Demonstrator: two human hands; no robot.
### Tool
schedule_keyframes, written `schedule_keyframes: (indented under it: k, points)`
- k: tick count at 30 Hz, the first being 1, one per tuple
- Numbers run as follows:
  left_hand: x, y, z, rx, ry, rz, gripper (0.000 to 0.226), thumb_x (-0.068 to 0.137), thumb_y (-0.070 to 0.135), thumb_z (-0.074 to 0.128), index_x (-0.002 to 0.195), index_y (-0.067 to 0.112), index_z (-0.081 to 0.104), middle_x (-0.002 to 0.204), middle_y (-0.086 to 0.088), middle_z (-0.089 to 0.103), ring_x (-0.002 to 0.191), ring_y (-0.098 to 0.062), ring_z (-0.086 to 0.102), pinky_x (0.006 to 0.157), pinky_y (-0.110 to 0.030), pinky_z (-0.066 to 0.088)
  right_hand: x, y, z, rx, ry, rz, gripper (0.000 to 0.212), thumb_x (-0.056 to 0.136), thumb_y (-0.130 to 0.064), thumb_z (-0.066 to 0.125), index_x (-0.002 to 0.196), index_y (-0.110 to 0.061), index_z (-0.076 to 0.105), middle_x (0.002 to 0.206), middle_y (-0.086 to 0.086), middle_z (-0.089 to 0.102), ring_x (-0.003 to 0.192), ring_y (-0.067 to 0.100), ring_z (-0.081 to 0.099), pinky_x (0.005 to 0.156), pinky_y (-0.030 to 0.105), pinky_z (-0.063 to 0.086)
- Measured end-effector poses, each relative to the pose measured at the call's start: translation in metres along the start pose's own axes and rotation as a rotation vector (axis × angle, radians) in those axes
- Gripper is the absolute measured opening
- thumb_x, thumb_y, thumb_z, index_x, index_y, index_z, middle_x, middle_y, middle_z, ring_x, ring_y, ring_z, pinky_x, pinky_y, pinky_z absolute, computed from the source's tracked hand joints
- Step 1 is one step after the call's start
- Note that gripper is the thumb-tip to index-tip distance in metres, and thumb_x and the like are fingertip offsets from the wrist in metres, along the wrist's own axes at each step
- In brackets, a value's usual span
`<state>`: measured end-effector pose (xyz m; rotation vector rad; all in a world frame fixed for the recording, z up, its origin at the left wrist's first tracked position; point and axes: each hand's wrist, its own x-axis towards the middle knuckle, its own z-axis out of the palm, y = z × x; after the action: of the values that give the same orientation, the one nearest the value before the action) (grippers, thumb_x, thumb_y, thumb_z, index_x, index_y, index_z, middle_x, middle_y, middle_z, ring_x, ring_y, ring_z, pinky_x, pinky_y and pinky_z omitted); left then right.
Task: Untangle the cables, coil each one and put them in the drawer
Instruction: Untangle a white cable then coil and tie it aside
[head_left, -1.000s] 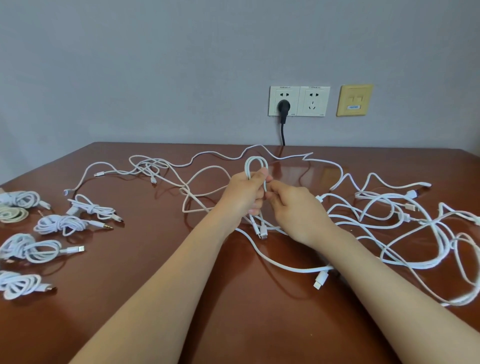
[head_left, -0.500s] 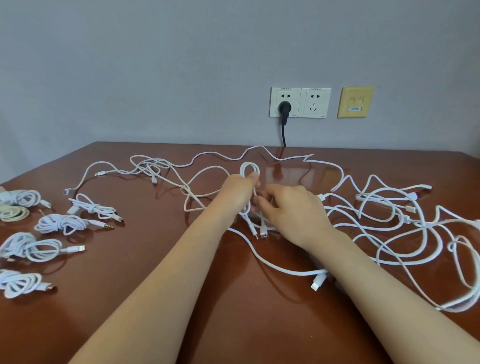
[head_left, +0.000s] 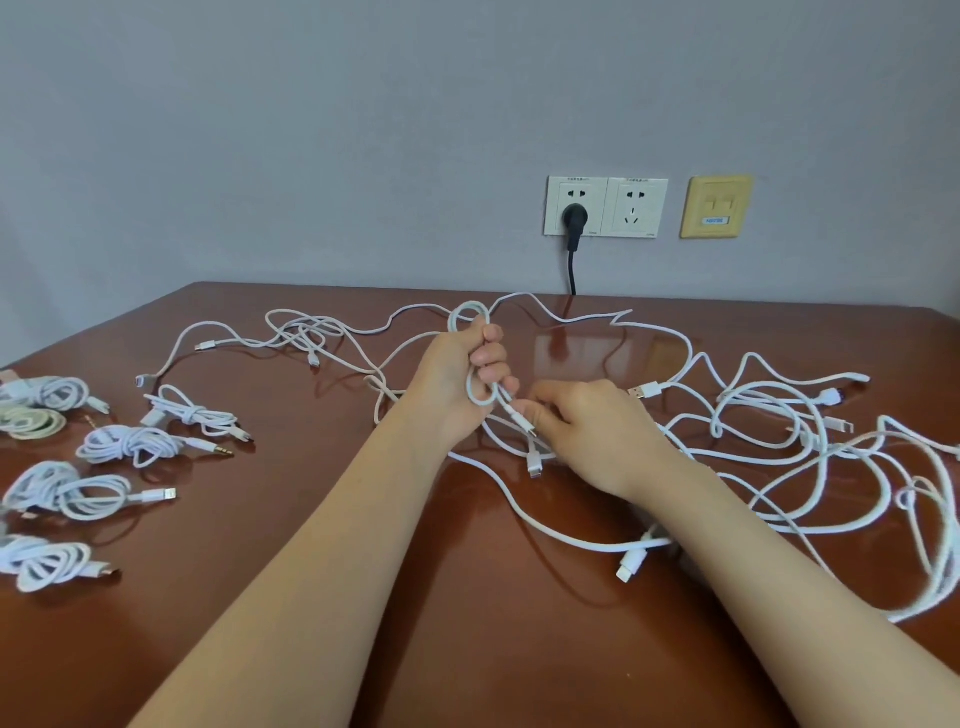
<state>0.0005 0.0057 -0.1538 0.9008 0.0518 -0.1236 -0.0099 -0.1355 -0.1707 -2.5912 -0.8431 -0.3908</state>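
A small coil (head_left: 469, 316) of white cable is gripped in the closed left hand (head_left: 452, 379), with one loop showing above the fist and one below it. Just beside it, the loose end (head_left: 519, 418) of that cable is pinched by the fingertips of the right hand (head_left: 597, 436), low over the table (head_left: 467, 649).

The cable is judged light, thin and limp. It is likely to spring out of its loops if the grip is eased, so the coil is best held across all its turns. The end is best taken by its stiffer plug body rather than by the cord.

To the right and behind the hands, a tangle (head_left: 789, 447) of more white cables is spread across the table. At the far left, finished bundles (head_left: 124, 446) are laid out in a group. No drawer is seen.

On the wall behind, two white sockets (head_left: 605, 207) are mounted, one filled by a black plug (head_left: 573, 215), with a yellow plate (head_left: 717, 207) beside them. Small print on the sockets and a label on the plate are too small to be read. No brand is visible.
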Motion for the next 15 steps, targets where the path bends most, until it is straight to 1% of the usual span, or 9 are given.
schedule_keyframes:
  k: [1,2,4,5,7,9,11,13,15]
  points:
    - [0.001,0.001,-0.001,-0.012,0.018,0.02,0.04,0.103,0.028,0.027,0.067,0.016,0.038,0.038,0.009,0.029,0.029,-0.005,0.026,0.04,-0.017,0.035,0.0,0.0,-0.001,-0.008,0.001,-0.013,0.027,0.097,-0.039,0.039,0.08,-0.021,0.05,0.065,-0.006,0.048,0.076,0.02,0.046,0.063,0.03,0.028]
    - [0.002,0.003,-0.003,-0.022,0.041,0.046,0.04,0.103,0.028,0.027,0.067,0.016,0.038,0.037,0.009,0.028,0.028,-0.005,0.025,0.036,-0.013,0.031,0.0,0.0,-0.003,-0.017,0.01,-0.024,0.025,0.097,-0.038,0.04,0.082,-0.022,0.052,0.063,-0.006,0.047,0.075,0.02,0.046,0.064,0.029,0.027]
    - [0.004,0.007,-0.007,-0.024,0.084,0.097,0.04,0.104,0.026,0.026,0.068,0.015,0.037,0.037,0.008,0.027,0.027,-0.005,0.024,0.033,-0.012,0.029,0.0,0.003,-0.007,-0.028,0.047,-0.044,0.022,0.096,-0.035,0.043,0.087,-0.021,0.057,0.064,-0.007,0.047,0.078,0.022,0.05,0.064,0.029,0.026]
    - [0.004,0.008,-0.008,-0.023,0.098,0.112,0.04,0.104,0.025,0.026,0.068,0.015,0.037,0.036,0.008,0.027,0.027,-0.005,0.024,0.033,-0.012,0.028,0.0,0.005,-0.009,-0.017,0.073,-0.049,0.02,0.095,-0.033,0.045,0.089,-0.021,0.059,0.067,-0.008,0.048,0.081,0.022,0.051,0.064,0.028,0.026]
    - [0.005,0.009,-0.008,-0.024,0.114,0.123,0.04,0.104,0.024,0.025,0.067,0.014,0.036,0.036,0.008,0.028,0.027,-0.005,0.025,0.035,-0.013,0.03,-0.001,0.008,-0.013,0.005,0.118,-0.06,0.017,0.094,-0.029,0.048,0.091,-0.019,0.061,0.074,-0.01,0.048,0.08,0.018,0.047,0.064,0.027,0.024]
    - [0.004,0.008,-0.006,-0.018,0.126,0.127,0.04,0.104,0.025,0.025,0.068,0.015,0.037,0.035,0.008,0.028,0.028,-0.006,0.027,0.042,-0.017,0.036,0.0,0.01,-0.013,-0.043,0.157,-0.087,0.016,0.094,-0.027,0.049,0.09,-0.016,0.061,0.078,-0.007,0.048,0.078,0.015,0.042,0.064,0.027,0.022]
    - [0.004,0.007,-0.003,-0.018,0.139,0.128,0.04,0.104,0.028,0.026,0.068,0.015,0.037,0.034,0.008,0.028,0.028,-0.006,0.028,0.051,-0.02,0.038,0.002,0.011,-0.011,-0.088,0.246,-0.118,0.017,0.093,-0.023,0.052,0.086,-0.013,0.063,0.076,-0.001,0.053,0.077,0.022,0.047,0.065,0.027,0.025]
    - [0.004,0.006,-0.002,-0.029,0.149,0.133,0.04,0.104,0.03,0.026,0.068,0.015,0.037,0.035,0.008,0.028,0.029,-0.006,0.028,0.048,-0.019,0.036,0.003,0.013,-0.009,-0.125,0.326,-0.137,0.017,0.087,-0.021,0.055,0.079,-0.011,0.064,0.069,0.004,0.058,0.069,0.029,0.054,0.062,0.027,0.031]
    - [0.005,0.005,-0.001,-0.026,0.183,0.153,0.039,0.103,0.03,0.028,0.069,0.015,0.037,0.035,0.008,0.029,0.029,-0.006,0.028,0.044,-0.018,0.034,0.002,0.01,-0.008,-0.139,0.345,-0.158,0.015,0.08,-0.021,0.056,0.072,-0.011,0.064,0.063,0.003,0.057,0.061,0.03,0.055,0.057,0.025,0.033]
